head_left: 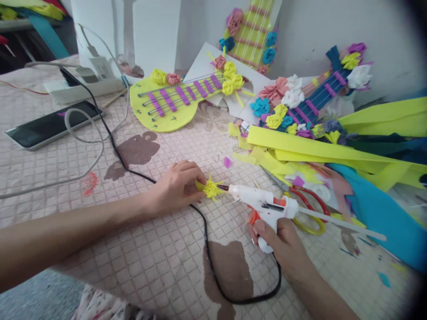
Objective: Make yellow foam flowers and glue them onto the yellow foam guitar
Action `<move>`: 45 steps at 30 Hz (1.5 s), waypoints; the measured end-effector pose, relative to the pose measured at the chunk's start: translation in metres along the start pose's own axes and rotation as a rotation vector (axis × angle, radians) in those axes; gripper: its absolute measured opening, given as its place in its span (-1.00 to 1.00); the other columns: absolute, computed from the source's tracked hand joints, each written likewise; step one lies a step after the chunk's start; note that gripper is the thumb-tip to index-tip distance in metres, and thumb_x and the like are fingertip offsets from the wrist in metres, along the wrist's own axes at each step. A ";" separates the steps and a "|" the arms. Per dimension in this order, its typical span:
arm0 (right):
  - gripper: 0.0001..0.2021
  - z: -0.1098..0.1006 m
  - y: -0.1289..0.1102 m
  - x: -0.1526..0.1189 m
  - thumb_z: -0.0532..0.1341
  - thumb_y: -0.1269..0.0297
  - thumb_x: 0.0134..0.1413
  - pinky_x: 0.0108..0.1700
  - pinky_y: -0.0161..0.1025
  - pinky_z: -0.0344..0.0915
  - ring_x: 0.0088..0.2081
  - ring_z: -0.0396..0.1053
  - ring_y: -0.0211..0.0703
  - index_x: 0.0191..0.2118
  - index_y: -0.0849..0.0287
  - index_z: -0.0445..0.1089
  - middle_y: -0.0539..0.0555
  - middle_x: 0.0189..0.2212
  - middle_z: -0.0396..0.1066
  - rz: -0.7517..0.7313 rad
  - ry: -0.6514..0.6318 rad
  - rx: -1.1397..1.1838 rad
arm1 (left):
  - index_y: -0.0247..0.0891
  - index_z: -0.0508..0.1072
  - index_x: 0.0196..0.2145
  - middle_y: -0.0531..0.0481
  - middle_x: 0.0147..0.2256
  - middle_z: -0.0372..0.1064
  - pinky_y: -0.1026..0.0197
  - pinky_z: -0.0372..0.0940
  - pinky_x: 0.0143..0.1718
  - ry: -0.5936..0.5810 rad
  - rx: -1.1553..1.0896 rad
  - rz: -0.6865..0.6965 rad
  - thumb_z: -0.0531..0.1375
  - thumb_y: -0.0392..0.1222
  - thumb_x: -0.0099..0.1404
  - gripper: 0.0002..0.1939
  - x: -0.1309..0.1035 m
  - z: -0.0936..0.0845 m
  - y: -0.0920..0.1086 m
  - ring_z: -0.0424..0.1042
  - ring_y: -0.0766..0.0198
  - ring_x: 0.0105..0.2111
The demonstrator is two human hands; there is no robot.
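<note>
Between the left grip's fingertips [199,184] sits a yellow flower [211,189].

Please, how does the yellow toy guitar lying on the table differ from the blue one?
The yellow guitar shows its rounded body; the blue guitar has its lower end covered with flowers. The yellow guitar has yellow and pink flowers; the blue guitar also has white and blue flowers. Both have purple strips.

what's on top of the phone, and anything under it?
A small purple scrap lies on the phone; a looped grey cable crosses it. A black cord passes at its right end. Whatever is beneath the phone is covered, can't tell.
</note>
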State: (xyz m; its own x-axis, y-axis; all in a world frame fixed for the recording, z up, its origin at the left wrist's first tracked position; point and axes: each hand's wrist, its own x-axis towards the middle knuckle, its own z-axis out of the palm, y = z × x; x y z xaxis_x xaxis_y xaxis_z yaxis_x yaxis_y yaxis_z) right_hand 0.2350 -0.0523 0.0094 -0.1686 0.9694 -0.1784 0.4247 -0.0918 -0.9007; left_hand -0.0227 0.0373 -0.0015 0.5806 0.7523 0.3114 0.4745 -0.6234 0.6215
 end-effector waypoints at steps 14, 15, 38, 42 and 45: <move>-0.57 0.002 0.008 -0.001 0.09 0.04 0.16 -0.53 -0.35 0.08 -0.59 0.16 -0.32 -0.62 0.20 0.27 -0.04 -0.68 0.23 -0.005 0.039 0.039 | -0.29 0.36 -0.28 -0.05 -0.27 0.37 0.09 0.24 -0.12 -0.027 0.011 -0.016 0.24 -0.26 0.13 -0.82 0.001 0.003 -0.003 0.34 0.20 -0.22; -0.57 0.002 0.008 -0.001 0.09 0.04 0.16 -0.53 -0.35 0.08 -0.60 0.16 -0.33 -0.62 0.20 0.27 -0.04 -0.68 0.23 -0.003 0.038 0.050 | -0.28 0.36 -0.28 -0.05 -0.26 0.37 0.09 0.23 -0.12 -0.027 0.011 -0.013 0.24 -0.26 0.13 -0.82 0.001 0.003 -0.003 0.34 0.19 -0.21; -0.55 0.002 0.009 0.000 0.09 0.00 0.15 -0.52 -0.35 0.09 -0.60 0.18 -0.34 -0.63 0.20 0.29 -0.03 -0.69 0.26 -0.009 0.039 0.044 | -0.27 0.36 -0.29 -0.02 -0.25 0.36 0.16 0.26 -0.14 -0.013 -0.120 -0.050 0.26 -0.23 0.14 -0.83 0.002 0.000 0.002 0.35 0.24 -0.22; -0.55 0.003 0.009 0.001 0.08 0.00 0.16 -0.51 -0.35 0.09 -0.59 0.18 -0.33 -0.61 0.20 0.30 -0.03 -0.67 0.26 -0.013 0.029 0.050 | -0.27 0.40 -0.35 -0.02 -0.23 0.36 0.16 0.24 -0.08 -0.007 -0.137 0.047 0.23 -0.30 0.16 -0.94 0.002 -0.001 0.005 0.34 0.25 -0.18; -0.55 0.003 0.008 0.001 0.08 -0.01 0.16 -0.51 -0.35 0.09 -0.59 0.17 -0.33 -0.61 0.20 0.30 -0.03 -0.66 0.26 -0.013 0.026 0.059 | -0.25 0.44 -0.39 -0.03 -0.23 0.37 0.15 0.23 -0.07 -0.006 -0.107 0.063 0.21 -0.30 0.18 -0.99 0.001 -0.002 0.005 0.34 0.24 -0.18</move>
State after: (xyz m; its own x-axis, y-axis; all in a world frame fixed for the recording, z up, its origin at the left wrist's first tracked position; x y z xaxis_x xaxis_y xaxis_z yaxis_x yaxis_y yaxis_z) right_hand 0.2358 -0.0523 0.0006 -0.1498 0.9762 -0.1567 0.3694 -0.0918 -0.9247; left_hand -0.0212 0.0356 0.0036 0.6111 0.7108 0.3483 0.3639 -0.6431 0.6738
